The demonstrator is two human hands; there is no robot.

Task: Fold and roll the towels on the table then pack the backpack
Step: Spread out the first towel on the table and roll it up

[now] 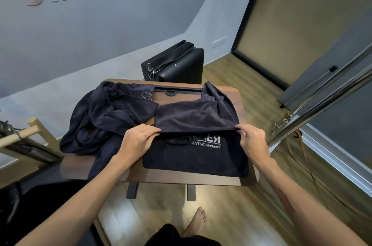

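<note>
Early going: left hand (pixel 138 137) and right hand (pixel 252 138) pinch the towel (pixel 197 117) edge mid-fold. Beyond the left grip, crumpled towels (pixel 104 117) wait; nothing rolled or packed yet.

Grey wall (pixel 80 30), wooden floor (pixel 231 201)

The wall (pixel 80 24) carries raised lettering reading "STATION". The dark towel (pixel 193 157) bears white mirrored print, "Powered by THE", beneath a larger, partly covered logo that is not legible.
</note>
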